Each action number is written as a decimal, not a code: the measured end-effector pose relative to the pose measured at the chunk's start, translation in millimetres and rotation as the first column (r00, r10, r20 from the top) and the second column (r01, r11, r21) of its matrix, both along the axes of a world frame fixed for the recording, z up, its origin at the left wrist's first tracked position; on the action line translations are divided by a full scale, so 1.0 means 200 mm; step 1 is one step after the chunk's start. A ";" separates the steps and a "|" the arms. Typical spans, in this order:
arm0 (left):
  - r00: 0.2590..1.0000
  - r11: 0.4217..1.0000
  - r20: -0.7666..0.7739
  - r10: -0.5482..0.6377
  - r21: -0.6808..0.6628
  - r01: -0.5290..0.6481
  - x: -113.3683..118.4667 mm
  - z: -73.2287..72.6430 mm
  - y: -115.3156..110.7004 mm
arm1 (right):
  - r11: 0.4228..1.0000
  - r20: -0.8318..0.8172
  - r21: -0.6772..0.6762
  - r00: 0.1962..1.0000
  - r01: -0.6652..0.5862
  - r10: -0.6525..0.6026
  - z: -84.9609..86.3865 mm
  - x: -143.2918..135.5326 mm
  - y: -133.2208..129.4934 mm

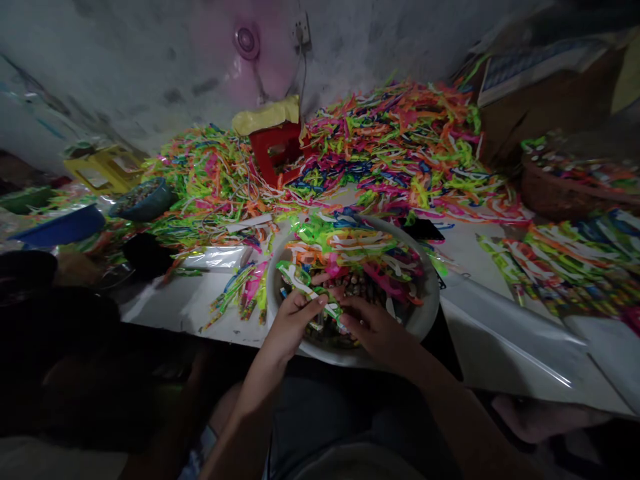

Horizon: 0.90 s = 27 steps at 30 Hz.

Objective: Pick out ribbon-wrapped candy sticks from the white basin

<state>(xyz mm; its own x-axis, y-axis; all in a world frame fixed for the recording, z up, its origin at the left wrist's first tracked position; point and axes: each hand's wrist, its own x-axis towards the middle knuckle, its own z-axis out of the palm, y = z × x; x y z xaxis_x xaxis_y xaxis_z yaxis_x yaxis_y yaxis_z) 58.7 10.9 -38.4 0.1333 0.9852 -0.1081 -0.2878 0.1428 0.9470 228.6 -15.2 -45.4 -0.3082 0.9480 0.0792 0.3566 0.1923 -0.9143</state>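
Observation:
My left hand (296, 317) pinches a bright green plastic strip with a white band (303, 283) between thumb and fingers. Opposite it, my right hand (373, 327) has its fingertips closed at the strip's lower right end. Both hands are over a wide pale basin (280, 333). Inside the basin lie small dark cylindrical pieces (357, 285), partly hidden by my hands. A heap of orange, yellow and green plastic strips (350, 241) rests across its far side.
Big piles of coloured strips (395, 147) cover the back of the table around a red stool (277, 150). Clear plastic sheeting (510, 327) lies at right, near a brown tub (565, 187). A bundle of strips (245, 290) is left of the basin. Another person (55, 347) sits at left.

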 end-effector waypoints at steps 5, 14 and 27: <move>0.995 0.998 -0.077 -0.061 0.029 0.063 0.01 0.01 0.00 | 0.998 0.062 0.060 0.998 0.021 -0.025 0.00 -0.01 -0.02; 0.956 0.987 -0.280 -0.087 0.109 0.121 0.05 0.04 -0.09 | 0.955 0.193 0.247 0.957 0.166 -0.217 -0.02 0.02 -0.05; 0.574 0.935 -0.739 0.353 0.255 -0.248 -0.66 -0.12 0.31 | 0.963 0.587 0.177 0.807 -0.203 0.062 -0.03 -0.09 0.01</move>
